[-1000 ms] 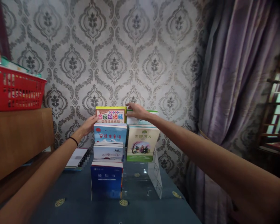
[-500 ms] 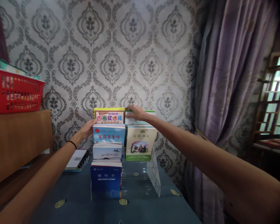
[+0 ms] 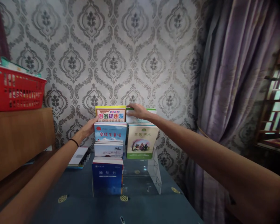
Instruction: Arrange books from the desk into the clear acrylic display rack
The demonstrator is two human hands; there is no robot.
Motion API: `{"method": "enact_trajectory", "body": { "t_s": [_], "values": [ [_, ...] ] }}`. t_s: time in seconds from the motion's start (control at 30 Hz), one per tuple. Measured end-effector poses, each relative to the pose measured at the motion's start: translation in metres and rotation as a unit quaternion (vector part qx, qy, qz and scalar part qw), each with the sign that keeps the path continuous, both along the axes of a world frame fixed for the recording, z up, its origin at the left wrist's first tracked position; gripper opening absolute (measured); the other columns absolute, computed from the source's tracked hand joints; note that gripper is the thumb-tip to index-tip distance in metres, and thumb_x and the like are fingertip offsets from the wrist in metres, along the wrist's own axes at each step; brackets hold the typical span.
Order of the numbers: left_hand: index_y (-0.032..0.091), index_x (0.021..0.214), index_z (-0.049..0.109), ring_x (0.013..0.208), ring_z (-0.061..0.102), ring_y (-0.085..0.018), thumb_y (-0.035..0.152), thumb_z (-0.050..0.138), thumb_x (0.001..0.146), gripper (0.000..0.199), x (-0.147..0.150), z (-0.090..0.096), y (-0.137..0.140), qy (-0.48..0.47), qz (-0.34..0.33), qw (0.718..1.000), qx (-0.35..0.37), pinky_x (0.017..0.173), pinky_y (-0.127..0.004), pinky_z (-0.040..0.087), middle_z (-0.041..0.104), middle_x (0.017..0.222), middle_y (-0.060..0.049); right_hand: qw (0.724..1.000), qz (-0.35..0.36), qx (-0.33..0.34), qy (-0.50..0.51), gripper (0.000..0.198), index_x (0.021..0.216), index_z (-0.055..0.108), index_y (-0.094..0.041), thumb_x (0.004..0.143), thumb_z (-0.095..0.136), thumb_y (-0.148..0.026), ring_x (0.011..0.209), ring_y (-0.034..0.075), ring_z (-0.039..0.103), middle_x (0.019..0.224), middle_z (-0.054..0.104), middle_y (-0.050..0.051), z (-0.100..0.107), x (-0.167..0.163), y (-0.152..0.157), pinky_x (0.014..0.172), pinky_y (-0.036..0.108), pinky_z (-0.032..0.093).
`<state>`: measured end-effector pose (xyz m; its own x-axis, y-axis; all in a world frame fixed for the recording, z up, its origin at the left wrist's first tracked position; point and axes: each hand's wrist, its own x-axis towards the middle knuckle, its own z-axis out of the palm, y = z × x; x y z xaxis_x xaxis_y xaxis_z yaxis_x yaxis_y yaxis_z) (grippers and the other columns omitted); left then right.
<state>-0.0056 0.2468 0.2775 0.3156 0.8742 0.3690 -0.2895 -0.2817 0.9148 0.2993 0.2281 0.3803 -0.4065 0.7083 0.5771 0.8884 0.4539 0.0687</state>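
Note:
A clear acrylic tiered book rack (image 3: 157, 174) stands on the dark cloth. On its top tier, at the left, is a yellow-topped picture book (image 3: 110, 115). My left hand (image 3: 89, 127) grips its left edge, the fingers partly hidden behind it. My right hand (image 3: 138, 111) is at its right edge, fingers bent, reaching across a green-topped white book (image 3: 152, 117). Below stand a light blue book (image 3: 110, 132), a pale book with a landscape cover (image 3: 108, 150) and a dark blue book (image 3: 107, 182). A cream and green book (image 3: 142, 141) leans at the right.
The dark blue-green tablecloth (image 3: 149, 208) has yellow leaf-like marks. More books (image 3: 78, 156) lie flat behind my left forearm. A red plastic basket (image 3: 25, 90) sits on a wooden cabinet (image 3: 20, 133) at the left. Patterned wallpaper is behind, a purple curtain (image 3: 223, 102) at the right.
The view has shifted slightly, so the rack appears a little higher and further right. Both hands stay at the sides of the picture book.

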Motion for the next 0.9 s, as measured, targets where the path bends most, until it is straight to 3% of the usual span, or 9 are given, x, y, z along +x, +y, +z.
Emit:
{"method": "enact_trajectory", "body": {
  "t_s": [0.2,0.4,0.53,0.63,0.77,0.9],
  "values": [
    [0.016,0.127,0.067,0.099,0.074,-0.028,0.052,0.057,0.095,0.050,0.003,0.003,-0.006,-0.005,0.017,1.000,0.004,0.086,-0.036,0.060,0.078,0.108,-0.011,1.000,0.003,0.002,0.012,0.049,0.135,0.059,-0.013,0.090,0.067,-0.031,0.117,0.028,0.063,0.131,0.067,0.015,-0.001,0.003,-0.002,0.098,0.036,0.048],
    [0.018,0.121,0.068,0.094,0.074,-0.026,0.063,0.051,0.094,0.055,-0.002,0.002,-0.007,0.001,0.032,0.999,-0.002,0.077,-0.034,0.059,0.078,0.106,-0.010,0.999,-0.007,0.013,0.031,0.051,0.135,0.058,-0.012,0.090,0.067,-0.035,0.123,0.031,0.060,0.135,0.064,0.017,-0.002,0.011,-0.008,0.102,0.040,0.047],
    [0.017,0.104,0.068,0.083,0.073,-0.021,0.066,0.050,0.093,0.053,-0.012,-0.001,-0.005,-0.010,0.116,0.993,-0.007,0.068,-0.028,0.056,0.077,0.095,-0.009,0.996,-0.003,0.027,0.084,0.045,0.133,0.060,-0.009,0.093,0.061,-0.031,0.124,0.031,0.059,0.135,0.064,0.018,0.000,0.019,-0.024,0.103,0.040,0.046],
    [0.016,0.096,0.064,0.076,0.070,-0.018,0.064,0.050,0.093,0.050,-0.022,-0.008,-0.010,-0.014,0.202,0.979,-0.006,0.064,-0.026,0.055,0.074,0.086,-0.008,0.984,0.022,0.079,0.155,0.035,0.125,0.065,-0.012,0.098,0.050,-0.029,0.117,0.028,0.062,0.127,0.068,0.015,-0.007,0.024,-0.050,0.100,0.037,0.047],
    [0.015,0.093,0.061,0.071,0.068,-0.016,0.050,0.051,0.096,0.037,-0.035,-0.030,-0.034,0.009,0.292,0.956,-0.023,0.061,-0.024,0.055,0.070,0.078,-0.006,0.972,0.093,0.092,0.194,0.033,0.105,0.068,-0.015,0.100,0.040,-0.032,0.099,0.024,0.064,0.106,0.072,0.012,-0.052,0.021,-0.102,0.086,0.034,0.049],
    [0.017,0.095,0.061,0.075,0.070,-0.018,0.050,0.055,0.091,0.034,-0.047,-0.076,-0.076,0.042,0.320,0.946,-0.034,0.061,-0.026,0.057,0.071,0.080,-0.005,0.976,0.179,-0.051,0.113,0.038,0.075,0.061,-0.021,0.100,0.037,-0.037,0.074,0.018,0.056,0.074,0.063,0.005,-0.133,0.012,-0.160,0.072,0.030,0.044]
  ]
}}
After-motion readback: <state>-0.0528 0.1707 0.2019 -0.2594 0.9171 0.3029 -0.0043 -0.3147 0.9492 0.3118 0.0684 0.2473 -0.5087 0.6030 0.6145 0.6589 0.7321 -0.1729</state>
